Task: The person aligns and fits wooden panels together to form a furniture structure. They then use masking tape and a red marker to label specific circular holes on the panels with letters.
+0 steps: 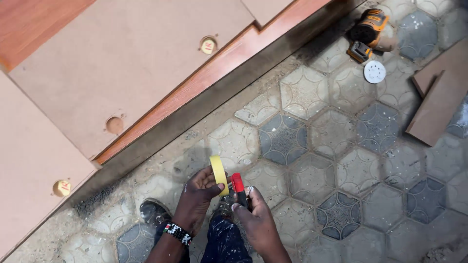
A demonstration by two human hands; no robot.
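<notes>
My left hand [196, 197] holds a roll of yellow masking tape [219, 174] upright, seen edge-on, with thumb and fingers pinching it. A beaded bracelet sits on that wrist. My right hand [257, 220] grips a small tool with a red top and dark body [238, 188], held right beside the tape roll. Both hands are low in the head view, above my paint-spattered trouser leg and a dark shoe [154, 211].
Brown fibreboard panels [122, 63] with round drilled recesses lie on a reddish wooden surface at upper left. A cordless orange and black sander [368, 30] and a white sanding disc [374, 71] lie on the hexagon-tiled floor, upper right. More board offcuts [438, 97] lie at right.
</notes>
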